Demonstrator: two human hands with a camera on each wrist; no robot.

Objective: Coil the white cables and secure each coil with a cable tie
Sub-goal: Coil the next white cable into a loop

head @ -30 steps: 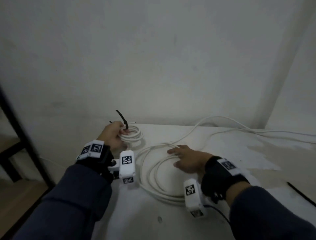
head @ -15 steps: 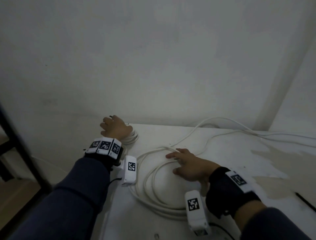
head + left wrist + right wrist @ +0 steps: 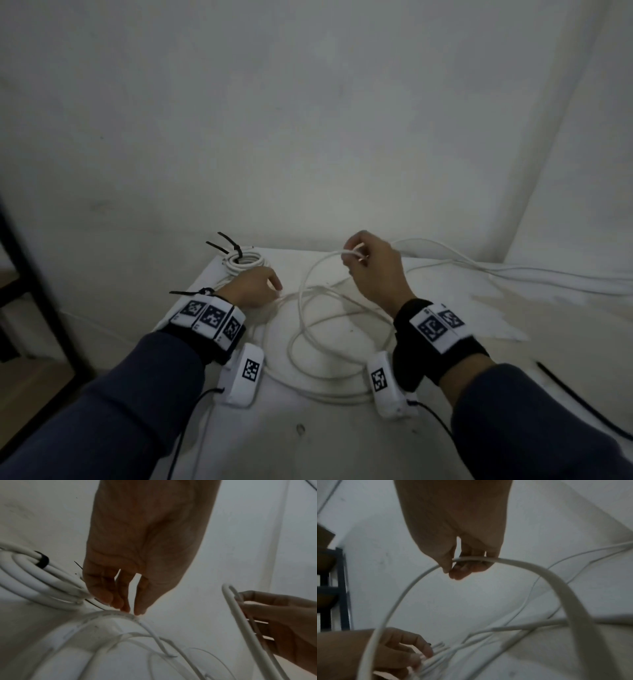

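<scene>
Dim, flat light; soft, blurred wrist views.

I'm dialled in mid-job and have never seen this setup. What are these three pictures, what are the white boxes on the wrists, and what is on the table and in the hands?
No robot here: a person works with bare hands. The big picture comes from a head camera; the other two come from the white boxes, cameras strapped under each wrist. On the white table a finished coil lies at the far left corner, bound with black cable ties. A loose white cable sprawls in wide loops. The right hand pinches a raised loop of it. The left hand reaches down to the cable on the table, fingertips at a strand; a grip is not clear.
</scene>
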